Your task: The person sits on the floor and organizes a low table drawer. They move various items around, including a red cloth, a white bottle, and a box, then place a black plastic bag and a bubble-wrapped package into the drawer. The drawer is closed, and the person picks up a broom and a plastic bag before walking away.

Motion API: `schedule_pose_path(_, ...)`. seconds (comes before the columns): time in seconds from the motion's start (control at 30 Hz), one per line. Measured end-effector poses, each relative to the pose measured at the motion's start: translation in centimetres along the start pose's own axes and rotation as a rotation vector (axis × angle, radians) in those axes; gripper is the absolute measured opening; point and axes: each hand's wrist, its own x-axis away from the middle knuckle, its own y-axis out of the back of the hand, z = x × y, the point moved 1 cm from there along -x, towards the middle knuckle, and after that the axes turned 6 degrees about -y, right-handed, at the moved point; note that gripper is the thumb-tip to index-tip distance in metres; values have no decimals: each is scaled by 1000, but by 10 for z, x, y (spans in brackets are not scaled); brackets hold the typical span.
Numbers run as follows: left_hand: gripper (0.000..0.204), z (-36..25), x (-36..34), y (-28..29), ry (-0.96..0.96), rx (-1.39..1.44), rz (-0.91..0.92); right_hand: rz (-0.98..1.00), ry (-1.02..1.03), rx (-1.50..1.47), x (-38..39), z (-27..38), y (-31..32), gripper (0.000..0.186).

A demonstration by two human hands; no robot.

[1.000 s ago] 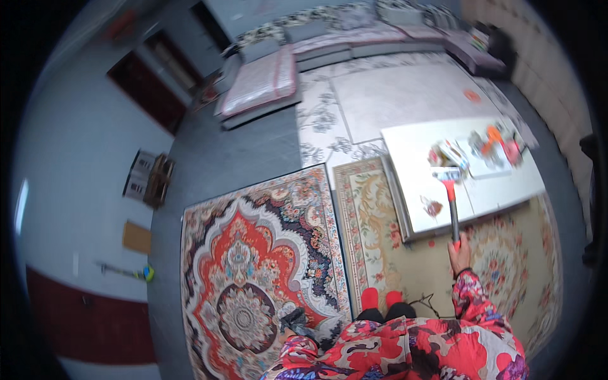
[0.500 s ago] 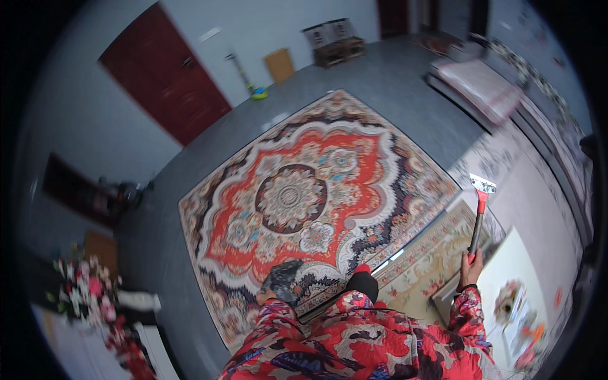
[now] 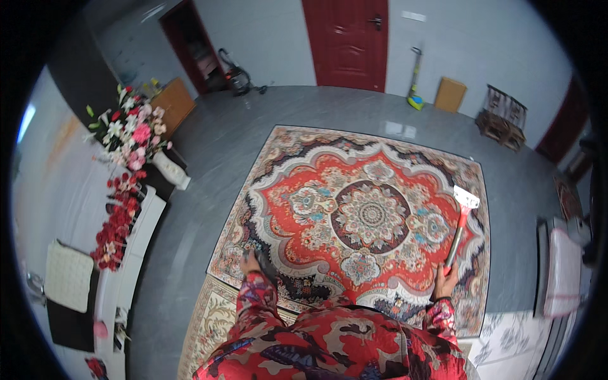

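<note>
My right hand (image 3: 443, 282) grips the lower end of a long scraper (image 3: 458, 231) with a red and grey handle. Its white blade (image 3: 467, 198) points away from me over the right edge of a large red patterned carpet (image 3: 370, 215). My left hand (image 3: 249, 259) hangs at the near left corner of that carpet, beside a small dark thing (image 3: 266, 271). Whether the hand holds it is unclear. Both sleeves are red and flowered.
Grey floor surrounds the carpet. A beige rug (image 3: 209, 316) lies under its near left corner. Red and pink flowers (image 3: 130, 136) stand on a white cabinet at the left. A red door (image 3: 347, 41), a broom (image 3: 415, 76), a cardboard piece (image 3: 449, 95) and a small rack (image 3: 503, 114) line the far wall.
My view has swung round from the white table and rugs to the red carpet and the far wall with the door. The scraper stays in my right hand.
</note>
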Motion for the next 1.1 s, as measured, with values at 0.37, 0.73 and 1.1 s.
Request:
schedule_pose_path(0.37,19,-341,-130,-163,-122,862,889,502,89,-477,-190,183,-308,20)
schedule_pose_path(0.73,16,-497,-455,-358,14,1058,200,1096,-33,-898,-337,507,-672,24)
schedule_pose_path(1.1,14,-455,-699,-365,255,1247,-47,1581,-1001,-1262,-368,697,-990,10)
